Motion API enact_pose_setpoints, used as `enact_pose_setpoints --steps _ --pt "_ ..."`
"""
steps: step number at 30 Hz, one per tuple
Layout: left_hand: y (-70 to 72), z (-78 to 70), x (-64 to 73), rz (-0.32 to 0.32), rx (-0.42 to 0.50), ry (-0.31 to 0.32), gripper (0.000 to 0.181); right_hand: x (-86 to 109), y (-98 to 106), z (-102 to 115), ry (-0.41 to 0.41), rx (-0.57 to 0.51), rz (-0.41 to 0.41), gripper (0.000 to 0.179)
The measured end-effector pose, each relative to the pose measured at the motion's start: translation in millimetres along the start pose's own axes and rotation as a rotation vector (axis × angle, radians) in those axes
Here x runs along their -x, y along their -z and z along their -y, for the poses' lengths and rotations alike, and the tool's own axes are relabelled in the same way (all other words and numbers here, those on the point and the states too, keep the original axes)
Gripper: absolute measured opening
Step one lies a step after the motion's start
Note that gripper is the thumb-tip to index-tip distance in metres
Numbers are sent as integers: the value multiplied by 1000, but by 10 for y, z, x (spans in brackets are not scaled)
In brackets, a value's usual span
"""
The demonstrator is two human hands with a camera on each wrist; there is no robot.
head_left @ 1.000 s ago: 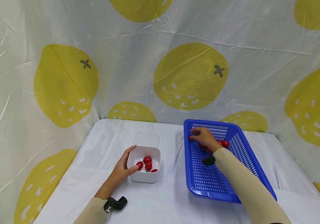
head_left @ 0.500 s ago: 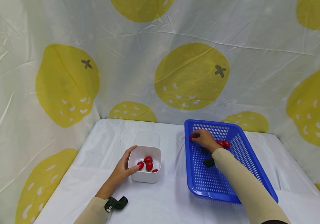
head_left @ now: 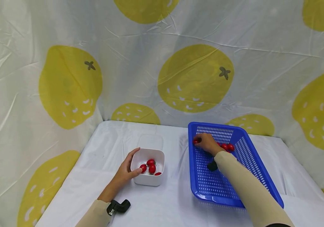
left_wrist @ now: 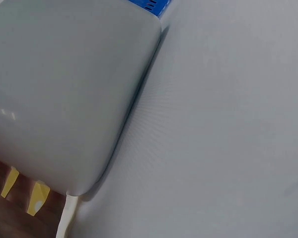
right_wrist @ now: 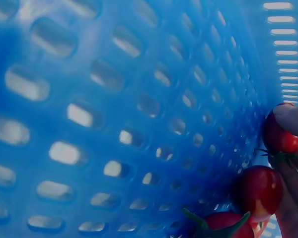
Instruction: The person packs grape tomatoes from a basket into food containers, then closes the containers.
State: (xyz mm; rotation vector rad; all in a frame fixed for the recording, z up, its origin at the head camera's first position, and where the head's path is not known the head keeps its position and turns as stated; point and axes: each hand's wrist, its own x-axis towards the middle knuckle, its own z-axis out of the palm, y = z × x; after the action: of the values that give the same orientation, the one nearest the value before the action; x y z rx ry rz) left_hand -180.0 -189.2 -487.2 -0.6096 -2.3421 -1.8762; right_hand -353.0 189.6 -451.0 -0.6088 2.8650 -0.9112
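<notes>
My left hand point(head_left: 123, 173) holds a small square white container point(head_left: 147, 180) from its left side, thumb and fingers spread round its corners. Inside it lie several red cherry tomatoes point(head_left: 151, 169). In the left wrist view the container's outer wall point(left_wrist: 79, 89) fills much of the picture. Down in a blue perforated basket point(head_left: 193, 179), near its left wall, my right hand point(head_left: 207, 143) pinches a cherry tomato point(right_wrist: 280, 131) between thumb and fingers. Just below that one, another tomato point(right_wrist: 258, 191) lies against the fingers, beside one with a green stem point(right_wrist: 221, 225).
More tomatoes point(head_left: 227, 147) sit in the basket to the right of my right hand. A clear flat lid point(head_left: 151, 141) lies behind the white container. A white cloth covers the table point(head_left: 173, 205), and a lemon-print curtain point(head_left: 127, 72) hangs at the back and left.
The right hand has lowered slightly toward the basket's left wall, and its fingers have closed on a tomato there. The left hand and container keep their place, with a slight shift of the head view.
</notes>
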Motion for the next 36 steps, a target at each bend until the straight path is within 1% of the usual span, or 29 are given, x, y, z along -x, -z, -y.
enact_pose_setpoints --steps 5,9,16,21,24,27,30,33,36 --pt "-9 1 1 3 4 -14 78 14 10 2 -18 -2 4 30" --pt "-9 -4 -6 4 17 -23 77 24 45 9 -13 -10 3 29" --pt "-11 -23 -2 -2 6 -11 76 68 127 68 -14 -9 -20 31" --pt "1 -16 -3 -1 17 -15 77 85 150 81 18 18 -64 33" --pt "5 -16 -3 1 21 -18 77 98 179 104 8 -1 -102 33" --pt "4 -16 -1 -1 18 -22 78 119 220 133 -25 -38 -131 35" --pt "2 -10 -4 -4 6 -20 78 137 259 149 -42 -54 -142 36" --pt "-1 -6 -4 -6 -4 -10 77 156 295 159 -40 -72 -154 37" --pt "-3 -3 -4 -6 -13 -3 77 183 331 179 -37 -102 -184 37"
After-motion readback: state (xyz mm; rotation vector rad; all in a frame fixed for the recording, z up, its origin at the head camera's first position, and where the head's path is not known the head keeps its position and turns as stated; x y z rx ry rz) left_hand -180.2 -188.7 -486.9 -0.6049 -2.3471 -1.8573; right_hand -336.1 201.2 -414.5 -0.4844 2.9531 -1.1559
